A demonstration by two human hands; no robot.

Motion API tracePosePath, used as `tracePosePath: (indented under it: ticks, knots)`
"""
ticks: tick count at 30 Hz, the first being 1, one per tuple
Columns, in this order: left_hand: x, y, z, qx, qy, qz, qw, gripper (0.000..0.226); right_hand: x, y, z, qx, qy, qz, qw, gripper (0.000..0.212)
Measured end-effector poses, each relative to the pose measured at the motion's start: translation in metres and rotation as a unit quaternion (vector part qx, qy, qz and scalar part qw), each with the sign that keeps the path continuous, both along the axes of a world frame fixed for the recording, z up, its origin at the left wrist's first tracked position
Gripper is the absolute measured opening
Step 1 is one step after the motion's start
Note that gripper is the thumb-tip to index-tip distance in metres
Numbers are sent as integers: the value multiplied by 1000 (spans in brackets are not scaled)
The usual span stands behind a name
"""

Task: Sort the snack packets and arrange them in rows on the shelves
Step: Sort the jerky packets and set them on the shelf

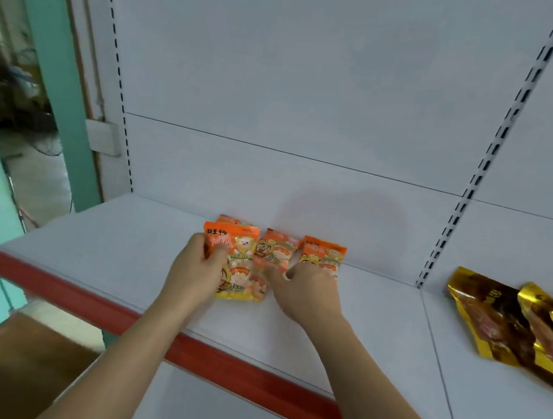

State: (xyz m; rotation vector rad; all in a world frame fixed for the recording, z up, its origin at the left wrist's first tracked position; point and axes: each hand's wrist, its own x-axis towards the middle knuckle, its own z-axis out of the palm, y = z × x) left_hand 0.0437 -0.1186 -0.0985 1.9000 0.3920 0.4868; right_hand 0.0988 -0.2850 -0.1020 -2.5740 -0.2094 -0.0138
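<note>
Here my left hand (197,269) pinches one light, crinkly orange plastic snack packet (236,263) by its edge on the white metal shelf (108,252), while my right hand (307,287) presses spread fingers on its slippery neighbour (275,252).

Looks like a small shop. White metal shelf (98,251) with a red front strip (92,302), slotted posts (503,138) up the back wall, orange snack packets (238,260) and gold snack bags (496,320) laid out.
</note>
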Motion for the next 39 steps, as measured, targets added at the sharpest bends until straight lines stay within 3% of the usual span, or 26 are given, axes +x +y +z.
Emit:
tracePosePath:
  ticks: [2,5,8,12,16,19,21,24,27,29,31,33,36,39]
  knots:
    - [3,12,-3,12,4,4,1000,20,8,16,-5,-44,-1,-9,999,56]
    - [14,32,-9,36,3,4,999,15,10,26,-6,-25,-8,-18,1000,40]
    - [27,52,-12,31,-12,16,999,11,10,18,2,92,-67,-72,991,17]
    - [43,54,-7,-10,-22,-41,999,16,1,26,10,256,-117,-89,955,15]
    - [50,43,-7,-132,4,-168,977,46,-11,64,1,212,-127,-66,967,14]
    - [55,44,-11,-48,-14,-168,985,46,-8,65,-5,184,-156,-91,966,13]
    - [61,50,-11,-47,-9,-154,987,47,3,50,-4,103,-152,-158,970,28]
    - [66,56,-13,-66,12,-172,983,43,24,20,-5,-67,-38,-240,968,56]
    - [69,57,-14,-79,26,-188,979,40,40,7,-9,-106,19,-227,968,52]
    - [72,58,-14,-86,33,-183,979,51,44,4,-9,-80,-17,-226,971,34]
    - [76,58,-12,-89,38,-171,981,58,40,1,-6,-39,-55,-236,969,31]
    - [78,58,-9,-81,30,-158,984,45,32,1,-1,55,-118,-236,963,33]
    - [83,53,-6,-103,18,-148,983,26,12,31,8,205,-189,-129,952,27]
    - [82,47,-3,-169,13,-174,970,50,0,69,2,166,-236,-8,957,25]
